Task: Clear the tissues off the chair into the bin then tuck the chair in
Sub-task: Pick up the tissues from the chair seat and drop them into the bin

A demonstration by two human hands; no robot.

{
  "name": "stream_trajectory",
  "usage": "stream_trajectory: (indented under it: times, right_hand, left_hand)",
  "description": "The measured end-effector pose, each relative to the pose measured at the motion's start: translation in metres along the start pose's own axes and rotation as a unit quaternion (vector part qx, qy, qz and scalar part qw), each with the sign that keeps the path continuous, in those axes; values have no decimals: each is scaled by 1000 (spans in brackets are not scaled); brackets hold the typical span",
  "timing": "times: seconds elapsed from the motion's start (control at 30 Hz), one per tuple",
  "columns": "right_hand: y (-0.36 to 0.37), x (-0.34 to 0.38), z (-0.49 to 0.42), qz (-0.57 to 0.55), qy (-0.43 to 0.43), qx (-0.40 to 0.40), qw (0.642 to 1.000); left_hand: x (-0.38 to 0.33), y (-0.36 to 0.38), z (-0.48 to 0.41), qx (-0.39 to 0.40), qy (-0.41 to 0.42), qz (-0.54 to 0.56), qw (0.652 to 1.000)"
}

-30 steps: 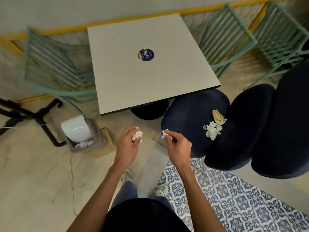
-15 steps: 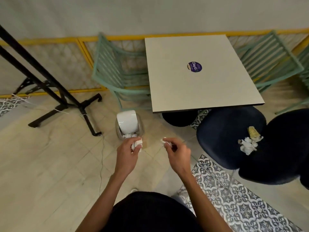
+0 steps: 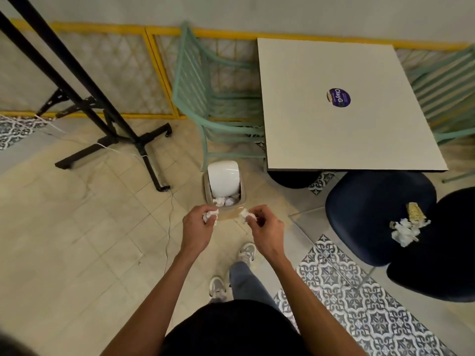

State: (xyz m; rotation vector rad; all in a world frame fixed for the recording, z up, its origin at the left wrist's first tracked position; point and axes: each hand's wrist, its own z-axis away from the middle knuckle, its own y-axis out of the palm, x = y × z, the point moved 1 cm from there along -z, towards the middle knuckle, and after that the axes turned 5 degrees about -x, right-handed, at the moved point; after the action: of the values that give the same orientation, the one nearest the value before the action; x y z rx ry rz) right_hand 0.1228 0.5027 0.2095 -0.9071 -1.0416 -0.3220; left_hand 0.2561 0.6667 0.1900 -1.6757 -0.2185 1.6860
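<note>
My left hand [image 3: 196,228] is shut on a crumpled white tissue [image 3: 210,216]. My right hand [image 3: 264,228] pinches another small tissue [image 3: 245,215]. Both hands hover just in front of the small bin [image 3: 205,187] on the floor, whose white swing lid [image 3: 223,177] is tilted; several tissues [image 3: 225,201] lie inside. To the right, the dark blue padded chair [image 3: 367,211] stands pulled out from the table [image 3: 341,104], with a pile of white tissues [image 3: 404,231] and a yellowish wrapper [image 3: 416,215] on its seat.
A mint green slatted chair [image 3: 205,98] stands behind the bin, another [image 3: 447,88] at the far right. A black stand base [image 3: 115,140] and a thin cable [image 3: 168,222] lie on the floor to the left. A patterned rug [image 3: 359,304] covers the floor at the right.
The view has swung left and closer to the bin. Both hands, still holding tissues, have moved from beside the chair to just in front of the bin's opening.
</note>
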Motion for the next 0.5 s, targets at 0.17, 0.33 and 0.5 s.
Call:
stream_trajectory:
  times: [0.17, 0.33, 0.5]
  right_hand:
    - [35, -12, -46, 26, 29, 15, 999]
    - [72, -23, -92, 26, 60, 3, 998]
    - [101, -50, -133, 79, 76, 0, 994]
  left_hand:
    - [8, 24, -41, 23, -43, -59, 997]
    - [13, 55, -74, 48, -55, -73, 995]
    - [20, 96, -104, 94, -43, -119, 987]
